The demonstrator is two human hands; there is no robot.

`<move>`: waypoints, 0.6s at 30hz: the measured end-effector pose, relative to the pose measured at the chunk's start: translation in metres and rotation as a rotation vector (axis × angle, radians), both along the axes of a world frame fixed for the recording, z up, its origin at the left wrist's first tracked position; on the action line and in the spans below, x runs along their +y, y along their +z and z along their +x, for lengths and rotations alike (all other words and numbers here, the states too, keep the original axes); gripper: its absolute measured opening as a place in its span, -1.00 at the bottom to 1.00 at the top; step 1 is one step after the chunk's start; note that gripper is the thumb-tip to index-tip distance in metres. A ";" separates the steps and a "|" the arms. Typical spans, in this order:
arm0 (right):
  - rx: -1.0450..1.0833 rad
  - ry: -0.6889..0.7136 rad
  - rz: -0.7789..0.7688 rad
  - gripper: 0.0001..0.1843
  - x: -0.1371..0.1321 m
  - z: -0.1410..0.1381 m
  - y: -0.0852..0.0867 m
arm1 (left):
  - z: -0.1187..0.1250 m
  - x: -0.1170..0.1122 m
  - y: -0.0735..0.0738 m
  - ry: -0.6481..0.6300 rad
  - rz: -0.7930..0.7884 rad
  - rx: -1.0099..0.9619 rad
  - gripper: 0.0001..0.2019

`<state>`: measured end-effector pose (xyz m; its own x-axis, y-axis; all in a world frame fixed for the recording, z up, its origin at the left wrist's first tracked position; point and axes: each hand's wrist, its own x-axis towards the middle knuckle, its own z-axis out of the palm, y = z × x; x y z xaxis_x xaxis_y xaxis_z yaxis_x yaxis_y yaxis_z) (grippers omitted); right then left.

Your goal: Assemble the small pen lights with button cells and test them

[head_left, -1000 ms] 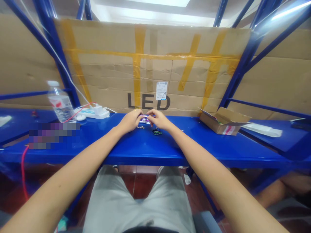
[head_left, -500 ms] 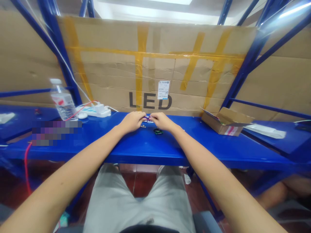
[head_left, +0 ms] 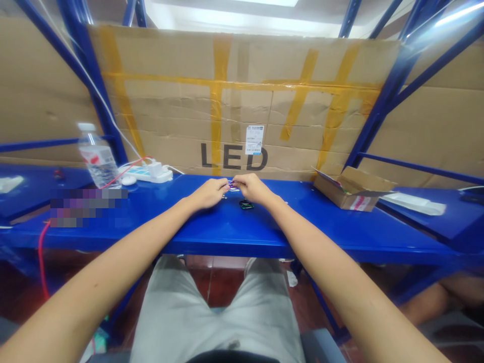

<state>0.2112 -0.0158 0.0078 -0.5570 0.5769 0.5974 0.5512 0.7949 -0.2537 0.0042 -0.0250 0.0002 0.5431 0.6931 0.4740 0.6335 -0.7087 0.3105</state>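
Note:
Above the blue table (head_left: 234, 227), a small purple, shiny item (head_left: 231, 185) sits between my hands; its kind is too small to make out. My left hand (head_left: 212, 192) pinches it from the left, fingertips together. From the right, my right hand (head_left: 251, 187) grips it with thumb and fingers closed. Just below my right hand lies a small dark green and black item (head_left: 246, 204). Tiny metallic pieces (head_left: 224, 197) rest by my left fingertips, partly hidden by that hand.
An open cardboard box (head_left: 353, 189) stands at right beside white packaging (head_left: 414, 203). On the left are a water bottle (head_left: 99, 159) and a white power strip (head_left: 151, 172) with cables. A large cardboard sheet (head_left: 170, 116) marked LED closes off the back. Blue posts flank it.
My left hand has turned and dropped slightly, its fingers now pointing more to the right. More of the tiny pieces are covered. My right hand stays nearly in place.

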 end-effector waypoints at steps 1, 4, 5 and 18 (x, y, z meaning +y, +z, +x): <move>0.000 0.001 0.003 -0.74 0.000 0.000 0.000 | 0.000 0.001 0.000 -0.022 -0.029 -0.038 -0.73; -0.005 0.003 0.008 -0.73 -0.001 0.001 0.002 | 0.001 0.004 -0.002 -0.071 -0.140 -0.159 -0.67; -0.004 0.004 0.010 -0.73 -0.001 0.001 0.002 | 0.001 0.005 -0.002 -0.085 -0.194 -0.201 -0.64; 0.089 0.039 0.089 -0.73 0.000 0.000 0.004 | 0.003 -0.001 0.006 -0.309 -1.043 -0.645 -0.62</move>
